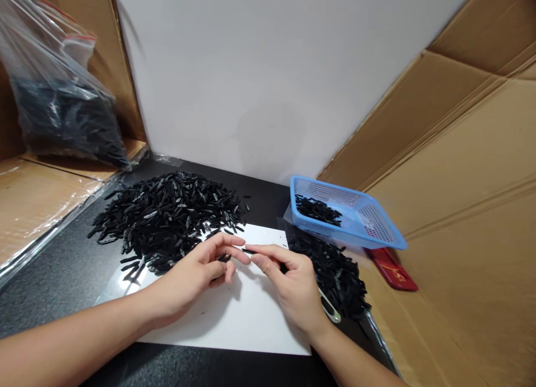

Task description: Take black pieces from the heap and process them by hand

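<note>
My left hand and my right hand meet over a white sheet on a black table. The left hand's fingers pinch a small black plastic piece. Between thumb and forefinger, the right hand holds a thin black piece whose tip points at the left hand. A large heap of black plastic pieces lies just beyond the left hand. A smaller heap lies right of the right hand.
A blue basket holding a few black pieces stands at the right. A red flat object lies beside it. A clear bag of black pieces sits at the upper left. Cardboard walls stand on both sides, and a small tool lies near my right wrist.
</note>
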`<state>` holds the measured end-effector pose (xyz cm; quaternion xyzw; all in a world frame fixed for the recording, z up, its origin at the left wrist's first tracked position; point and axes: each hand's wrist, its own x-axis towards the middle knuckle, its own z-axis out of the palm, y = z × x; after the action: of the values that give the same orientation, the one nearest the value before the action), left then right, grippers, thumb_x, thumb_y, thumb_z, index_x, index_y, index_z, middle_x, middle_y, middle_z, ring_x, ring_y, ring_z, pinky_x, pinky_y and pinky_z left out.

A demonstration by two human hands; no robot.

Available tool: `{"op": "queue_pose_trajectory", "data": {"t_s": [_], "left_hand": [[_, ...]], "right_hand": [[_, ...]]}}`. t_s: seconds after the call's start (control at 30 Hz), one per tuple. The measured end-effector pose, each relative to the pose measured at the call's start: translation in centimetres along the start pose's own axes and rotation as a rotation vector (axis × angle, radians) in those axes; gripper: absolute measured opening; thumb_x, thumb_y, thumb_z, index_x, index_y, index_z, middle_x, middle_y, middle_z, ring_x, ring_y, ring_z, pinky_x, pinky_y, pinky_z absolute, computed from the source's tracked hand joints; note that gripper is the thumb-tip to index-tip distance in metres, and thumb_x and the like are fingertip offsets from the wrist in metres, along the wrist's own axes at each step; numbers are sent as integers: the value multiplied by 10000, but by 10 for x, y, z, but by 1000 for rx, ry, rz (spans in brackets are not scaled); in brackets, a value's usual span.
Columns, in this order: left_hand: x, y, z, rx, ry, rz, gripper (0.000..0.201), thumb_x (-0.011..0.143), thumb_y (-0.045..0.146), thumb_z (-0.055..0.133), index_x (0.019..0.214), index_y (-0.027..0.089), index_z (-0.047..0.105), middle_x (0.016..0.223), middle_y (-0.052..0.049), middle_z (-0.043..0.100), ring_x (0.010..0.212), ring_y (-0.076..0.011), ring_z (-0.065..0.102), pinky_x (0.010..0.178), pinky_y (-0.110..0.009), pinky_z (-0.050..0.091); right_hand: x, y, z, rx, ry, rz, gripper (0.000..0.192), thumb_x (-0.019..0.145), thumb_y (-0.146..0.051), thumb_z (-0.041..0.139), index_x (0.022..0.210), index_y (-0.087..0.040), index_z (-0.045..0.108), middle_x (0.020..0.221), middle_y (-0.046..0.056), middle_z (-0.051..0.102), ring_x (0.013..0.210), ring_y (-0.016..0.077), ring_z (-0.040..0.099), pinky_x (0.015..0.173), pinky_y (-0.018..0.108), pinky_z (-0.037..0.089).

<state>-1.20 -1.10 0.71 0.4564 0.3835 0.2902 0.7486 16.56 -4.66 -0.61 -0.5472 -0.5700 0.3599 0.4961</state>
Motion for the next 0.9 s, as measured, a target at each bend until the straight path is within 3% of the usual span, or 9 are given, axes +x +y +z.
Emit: {"op": "queue_pose_trajectory", "data": {"t_s": [0.13,0.3,0.37,0.47,0.57,0.63,0.67,0.8,0.9], "left_hand": [[0,-4,-2,42,-31,24,298,847,161,523,1141,181,568,726,31,579,702,-137,462,689,-281,333],[-2,-1,0,50,-46,61,251,922,198,478,1170,172,507,670,43,570,665,-129,474,665,-270,344],[-3,2,1,70,-49,64,229,939,215,469,1164,172,478,656,48,573,621,-121,472,618,-263,337],[-4,7,2,133,-69,67,213,954,243,464,1156,179,443,702,38,611,559,-102,444,551,-254,304],[-5,7,2,212,-83,112,203,966,263,443,1154,189,424,805,11,654,545,-88,434,539,-255,298],[-5,5,2,257,-92,141,205,974,270,420,1167,201,410,857,1,668,549,-86,437,552,-258,311],[-5,4,1,275,-98,148,207,977,274,411,1173,208,405,874,0,671,553,-86,439,560,-258,319],[-6,3,-1,294,-122,153,180,982,297,407,1146,223,405,840,24,651,545,-82,434,552,-250,319],[-6,4,0,277,-127,140,154,983,324,415,1102,226,403,691,76,577,517,-81,412,525,-237,295]], "right_hand": [[2,-1,0,133,-27,2,135,811,-293,701,870,-254,815,839,42,796,734,206,683,663,283,504],[2,1,0,172,-28,18,113,806,-292,711,842,-240,805,846,36,793,784,206,692,709,281,508],[3,2,0,198,-23,40,117,793,-302,723,831,-215,791,720,24,751,667,163,640,620,249,472],[4,3,0,451,-64,172,171,805,-349,674,775,-183,705,445,-63,494,403,77,365,420,203,276],[6,3,1,704,-156,331,333,837,-421,573,606,-190,507,461,-68,433,372,57,234,401,218,181],[6,3,1,617,-169,338,408,873,-459,542,576,-196,446,471,-66,426,378,58,226,405,227,168],[6,3,2,514,-163,301,390,891,-464,537,614,-193,493,461,-78,395,384,65,223,409,228,163],[2,0,2,80,-193,38,219,901,-345,570,995,-189,692,553,-51,507,491,103,376,489,230,278],[1,-2,2,-36,-182,-34,193,872,-273,587,958,-177,731,587,-30,565,522,113,415,525,243,318]]}}
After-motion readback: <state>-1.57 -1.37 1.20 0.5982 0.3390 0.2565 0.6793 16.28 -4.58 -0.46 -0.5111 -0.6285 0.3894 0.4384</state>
